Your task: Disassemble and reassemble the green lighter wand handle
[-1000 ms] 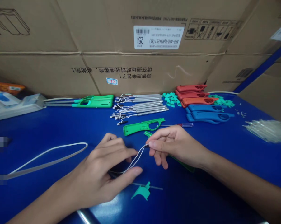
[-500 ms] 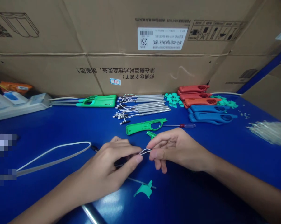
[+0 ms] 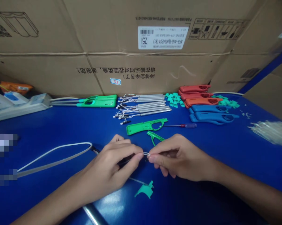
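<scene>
My left hand and my right hand meet fingertip to fingertip over the blue table. Both pinch a thin white wire that loops between them. A dark part shows under my left fingers, too hidden to name. A green lighter shell half pokes out from under my right hand. Another green shell half lies just beyond. A small teal trigger piece lies in front of my hands.
Metal tubes with wires, a finished green lighter, red shells, blue shells, teal caps and a screwdriver line the back. A white cable lies left, clear tubes right. Cardboard boxes wall the rear.
My hands have closed together. The long wire span between them has shortened to a small loop at the fingertips, and my right hand dropped slightly toward me.
</scene>
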{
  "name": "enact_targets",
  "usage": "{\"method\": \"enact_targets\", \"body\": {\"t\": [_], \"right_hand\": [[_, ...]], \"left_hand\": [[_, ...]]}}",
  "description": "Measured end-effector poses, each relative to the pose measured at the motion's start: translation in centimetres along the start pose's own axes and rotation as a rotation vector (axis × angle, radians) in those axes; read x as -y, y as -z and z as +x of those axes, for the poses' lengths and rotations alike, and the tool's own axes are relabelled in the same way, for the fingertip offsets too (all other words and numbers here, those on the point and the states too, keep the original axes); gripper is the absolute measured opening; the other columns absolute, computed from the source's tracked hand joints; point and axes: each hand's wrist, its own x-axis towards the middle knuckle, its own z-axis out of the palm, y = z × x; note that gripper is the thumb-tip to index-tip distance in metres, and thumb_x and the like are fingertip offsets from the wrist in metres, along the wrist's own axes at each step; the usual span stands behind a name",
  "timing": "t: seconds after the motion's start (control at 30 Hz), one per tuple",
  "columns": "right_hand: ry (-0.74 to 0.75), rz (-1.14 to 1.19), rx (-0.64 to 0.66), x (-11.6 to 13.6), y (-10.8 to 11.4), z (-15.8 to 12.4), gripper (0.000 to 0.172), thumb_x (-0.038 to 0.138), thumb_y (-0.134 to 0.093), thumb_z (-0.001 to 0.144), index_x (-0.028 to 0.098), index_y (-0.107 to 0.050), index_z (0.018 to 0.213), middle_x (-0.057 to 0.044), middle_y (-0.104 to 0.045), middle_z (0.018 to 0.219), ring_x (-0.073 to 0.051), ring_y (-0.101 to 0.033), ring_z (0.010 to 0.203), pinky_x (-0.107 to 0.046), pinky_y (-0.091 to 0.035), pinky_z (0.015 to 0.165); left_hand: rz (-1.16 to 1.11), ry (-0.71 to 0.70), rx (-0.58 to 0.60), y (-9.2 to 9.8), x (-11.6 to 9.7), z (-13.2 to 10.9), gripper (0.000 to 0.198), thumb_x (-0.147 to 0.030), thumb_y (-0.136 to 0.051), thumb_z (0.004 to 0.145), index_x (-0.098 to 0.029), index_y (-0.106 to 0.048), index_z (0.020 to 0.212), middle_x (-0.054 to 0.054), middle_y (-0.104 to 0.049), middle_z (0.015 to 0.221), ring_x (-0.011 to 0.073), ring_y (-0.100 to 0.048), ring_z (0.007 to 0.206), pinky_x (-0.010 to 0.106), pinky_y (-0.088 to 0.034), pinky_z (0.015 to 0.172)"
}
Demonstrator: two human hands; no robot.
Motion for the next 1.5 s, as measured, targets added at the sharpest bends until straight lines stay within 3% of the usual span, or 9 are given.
{"method": "enact_targets", "body": {"t": [0.13, 0.27, 0.47, 0.67, 0.77, 0.87, 1.03, 1.23, 1.5], "right_hand": [[0.131, -0.203, -0.030, 0.0, 0.0, 0.0, 0.037, 0.027, -0.052, 0.095, 0.016, -0.055, 0.059, 0.001, -0.057, 0.055, -0.007, -0.052, 0.051, -0.017, -0.036, 0.046], [0.088, -0.125, -0.062, 0.0, -0.1, 0.1, 0.033, 0.027, -0.053, 0.093, 0.017, -0.058, 0.062, 0.003, -0.054, 0.053, -0.007, -0.049, 0.046, -0.018, -0.037, 0.044], [0.104, -0.127, -0.119, -0.1, -0.8, 0.1, 0.032, 0.029, -0.057, 0.092, 0.017, -0.061, 0.063, 0.003, -0.056, 0.052, -0.007, -0.052, 0.049, -0.018, -0.040, 0.050], [0.026, 0.123, 0.025, 0.1, -0.1, 0.1, 0.022, 0.029, -0.056, 0.092, 0.014, -0.065, 0.078, 0.001, -0.061, 0.062, -0.007, -0.053, 0.048, -0.019, -0.044, 0.047], [0.015, 0.310, 0.048, 0.0, 0.2, 0.5, 0.017, 0.029, -0.062, 0.086, 0.013, -0.065, 0.090, -0.002, -0.065, 0.072, -0.009, -0.058, 0.052, -0.020, -0.047, 0.046], [-0.013, 0.396, -0.003, 0.0, 0.1, 0.6, 0.017, 0.026, -0.069, 0.079, 0.014, -0.062, 0.089, -0.001, -0.065, 0.070, -0.010, -0.060, 0.051, -0.018, -0.044, 0.041], [0.000, 0.321, -0.061, 0.0, -0.6, 0.4, 0.023, 0.028, -0.077, 0.075, 0.015, -0.064, 0.088, 0.000, -0.066, 0.063, -0.008, -0.056, 0.048, -0.019, -0.048, 0.047], [0.021, 0.271, -0.101, -0.6, -1.0, 0.3, 0.023, 0.036, -0.074, 0.080, 0.015, -0.068, 0.087, 0.000, -0.065, 0.064, -0.008, -0.056, 0.050, -0.022, -0.048, 0.051], [0.010, 0.319, -0.103, -0.3, -0.9, 0.3, 0.020, 0.025, -0.075, 0.078, 0.017, -0.062, 0.089, 0.002, -0.065, 0.065, -0.008, -0.060, 0.055, -0.020, -0.051, 0.055]], "left_hand": [[-0.012, -0.012, -0.013, -0.2, 0.0, -0.1, 0.017, -0.011, -0.052, 0.097, -0.022, -0.064, 0.094, -0.006, -0.063, 0.071, 0.0099, -0.053, 0.065, 0.029, -0.034, 0.070], [0.040, -0.025, 0.022, 0.0, 0.3, -0.1, 0.017, -0.012, -0.050, 0.098, -0.021, -0.064, 0.097, -0.004, -0.065, 0.074, 0.0110, -0.055, 0.067, 0.031, -0.034, 0.071], [0.409, -0.276, -0.098, -0.1, 0.2, 0.0, 0.016, -0.011, -0.054, 0.095, -0.012, -0.063, 0.109, 0.004, -0.068, 0.079, 0.0160, -0.057, 0.069, 0.038, -0.034, 0.074], [0.524, -0.353, -0.085, -0.1, -0.2, 0.1, 0.018, -0.004, -0.046, 0.096, -0.013, -0.062, 0.100, 0.001, -0.066, 0.071, 0.0137, -0.052, 0.063, 0.039, -0.035, 0.073], [0.515, -0.356, -0.080, -0.1, -0.1, 0.0, 0.019, -0.002, -0.047, 0.095, -0.012, -0.062, 0.101, 0.002, -0.064, 0.070, 0.0139, -0.048, 0.062, 0.038, -0.034, 0.071], [0.464, -0.333, -0.110, -0.3, 0.1, -0.2, 0.017, -0.002, -0.050, 0.093, -0.011, -0.063, 0.099, 0.001, -0.060, 0.066, 0.0136, -0.045, 0.060, 0.037, -0.034, 0.069], [0.371, -0.258, -0.135, -0.6, -0.1, -0.3, 0.015, -0.007, -0.052, 0.093, -0.013, -0.066, 0.096, -0.001, -0.056, 0.063, 0.0131, -0.044, 0.058, 0.035, -0.035, 0.068], [0.318, -0.230, -0.167, -0.6, -0.3, -0.2, 0.013, -0.007, -0.055, 0.091, -0.013, -0.067, 0.093, 0.001, -0.060, 0.066, 0.0138, -0.049, 0.060, 0.036, -0.037, 0.071], [0.214, -0.209, -0.148, -0.6, -0.2, -0.3, 0.013, -0.006, -0.057, 0.091, -0.014, -0.065, 0.096, 0.000, -0.060, 0.070, 0.0130, -0.051, 0.063, 0.035, -0.037, 0.072]]}}
